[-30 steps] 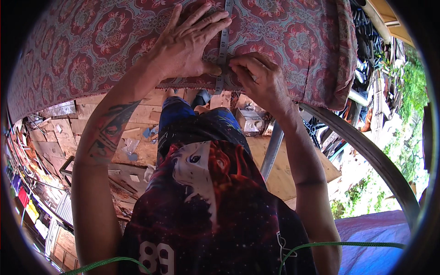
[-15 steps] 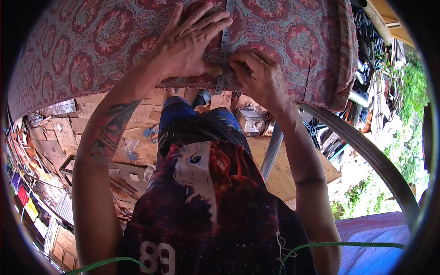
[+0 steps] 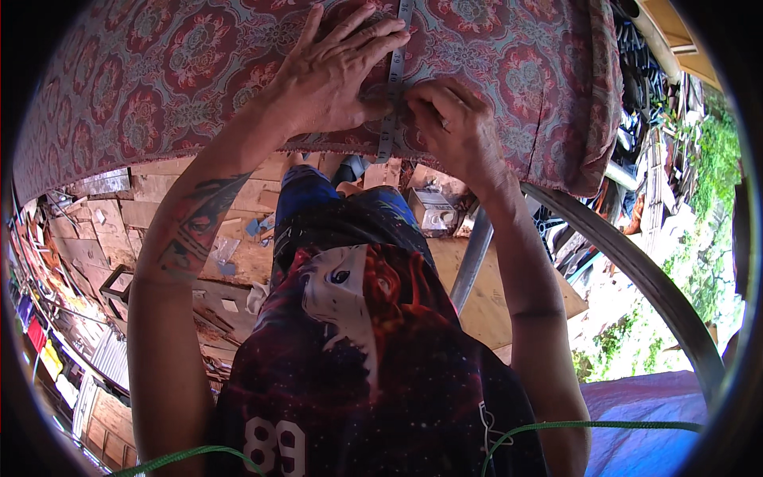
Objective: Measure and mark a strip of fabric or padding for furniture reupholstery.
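A patterned red and blue-grey upholstery fabric [image 3: 195, 48] covers a broad surface in front of me. Across it, running away from its near edge, lies a narrow tape measure [image 3: 394, 73]. My left hand [image 3: 338, 75] rests flat on the fabric to the left of the tape, fingers spread, with the thumb reaching the tape's edge. On the tape's right side, my right hand [image 3: 457, 123] is closed in a pinch, its fingertips close against the tape. Whatever is between those fingertips, if anything, is hidden.
A dark seam or cut line runs near the fabric's right end. A curved metal tube [image 3: 628, 254] and a straight metal leg [image 3: 473, 258] stand at the right. Below are worn floor boards [image 3: 238, 195] with scraps. A blue sheet [image 3: 648, 413] lies lower right.
My right hand has shifted slightly right and nearer, still pinched. The left hand and tape have moved a little to the right in view; the left thumb lies slightly farther up the tape.
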Tool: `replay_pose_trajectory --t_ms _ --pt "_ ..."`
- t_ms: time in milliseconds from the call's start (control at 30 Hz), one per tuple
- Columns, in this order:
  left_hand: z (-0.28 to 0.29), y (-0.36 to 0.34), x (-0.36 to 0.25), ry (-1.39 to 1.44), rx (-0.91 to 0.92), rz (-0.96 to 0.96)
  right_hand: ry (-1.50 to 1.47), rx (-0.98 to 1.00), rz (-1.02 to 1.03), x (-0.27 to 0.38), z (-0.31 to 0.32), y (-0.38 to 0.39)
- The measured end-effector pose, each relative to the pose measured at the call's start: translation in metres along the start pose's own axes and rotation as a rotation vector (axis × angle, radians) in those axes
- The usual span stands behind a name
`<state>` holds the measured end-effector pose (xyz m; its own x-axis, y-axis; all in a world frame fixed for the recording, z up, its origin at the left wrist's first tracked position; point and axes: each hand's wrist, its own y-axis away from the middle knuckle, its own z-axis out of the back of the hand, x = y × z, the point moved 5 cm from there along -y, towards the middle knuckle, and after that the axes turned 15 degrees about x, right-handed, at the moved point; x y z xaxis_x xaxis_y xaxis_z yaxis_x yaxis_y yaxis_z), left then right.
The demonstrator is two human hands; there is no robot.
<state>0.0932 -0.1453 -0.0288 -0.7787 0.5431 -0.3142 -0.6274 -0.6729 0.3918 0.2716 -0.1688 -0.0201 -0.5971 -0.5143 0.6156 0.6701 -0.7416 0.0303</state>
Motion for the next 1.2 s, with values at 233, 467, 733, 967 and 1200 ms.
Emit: replay_pose_trajectory --t_ms 233,467,733,967,1200 --pt "0.012 0.001 -0.003 0.028 0.178 0.038 0.027 0.017 0.022 -0.002 -0.002 -0.003" --pt "0.011 0.006 -0.005 -0.066 -0.019 -0.019 0.211 0.034 0.102 0.002 -0.004 -0.003" --pt "-0.003 -0.001 0.001 -0.075 -0.148 -0.042 0.341 0.071 0.162 0.004 -0.003 -0.003" --pt "-0.011 -0.002 0.003 -0.108 -0.255 0.030 0.313 0.094 -0.051 -0.001 0.047 0.022" --pt "-0.016 -0.005 0.004 -0.073 -0.221 0.061 0.037 -0.028 -0.077 -0.012 0.033 0.012"
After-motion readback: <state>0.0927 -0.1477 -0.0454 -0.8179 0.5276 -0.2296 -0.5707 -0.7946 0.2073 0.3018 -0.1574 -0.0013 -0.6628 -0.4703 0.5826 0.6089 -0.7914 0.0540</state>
